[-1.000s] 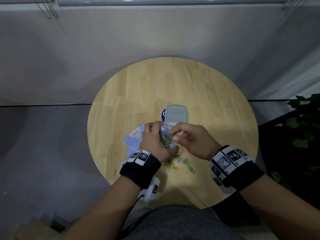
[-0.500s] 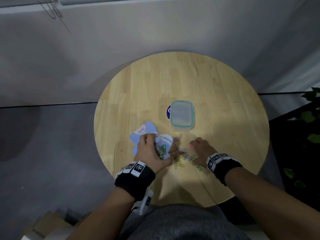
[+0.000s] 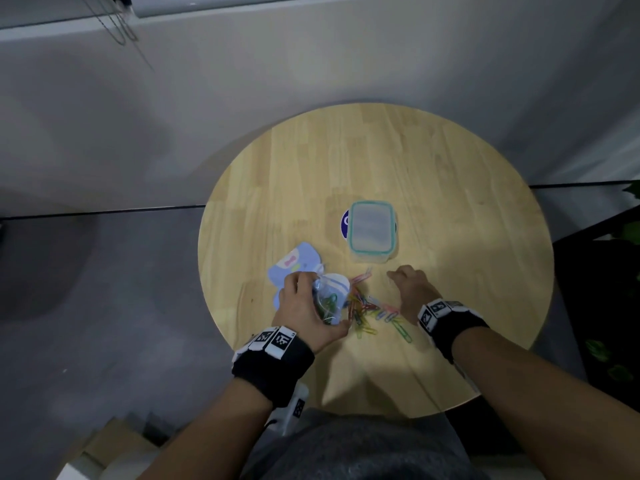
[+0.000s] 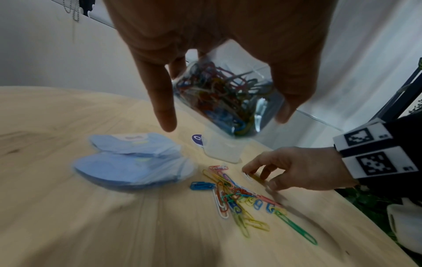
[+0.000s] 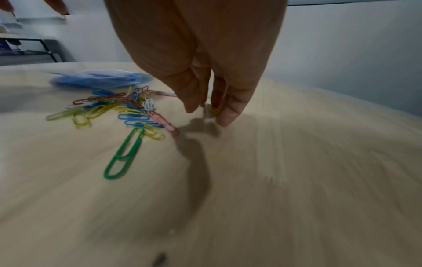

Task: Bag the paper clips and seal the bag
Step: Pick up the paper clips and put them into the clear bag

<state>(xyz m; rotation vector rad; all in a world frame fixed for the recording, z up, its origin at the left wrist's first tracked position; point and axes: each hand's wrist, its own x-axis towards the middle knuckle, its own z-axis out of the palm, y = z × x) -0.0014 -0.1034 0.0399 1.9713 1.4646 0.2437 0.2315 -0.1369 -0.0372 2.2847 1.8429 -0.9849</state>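
My left hand [image 3: 316, 301] [image 4: 224, 118] grips a small clear bag [image 3: 329, 299] [image 4: 228, 97] just above the table, its fingers curled round it. Several coloured paper clips are inside the bag. A loose pile of coloured clips [image 3: 365, 308] [image 4: 237, 196] [image 5: 128, 110] lies on the wood beside it, with a long green clip [image 3: 403, 332] [image 5: 124, 153] at its near edge. To the right of the pile, my right hand [image 3: 393, 274] [image 4: 252, 176] [image 5: 206, 112] reaches down and its fingertips pinch a small yellow clip [image 5: 214, 110] on the table.
A clear lidded box with a teal rim [image 3: 371, 202] stands behind the pile, partly over a purple sticker [image 3: 344, 221]. A stack of pale blue printed bags [image 3: 294, 266] [image 4: 132, 162] lies to the left. The round table's edge [image 3: 346, 412] is close to my body.
My right hand has left the bag and dropped to the table beside the loose clips. The left hand has lowered with the bag and moved left.
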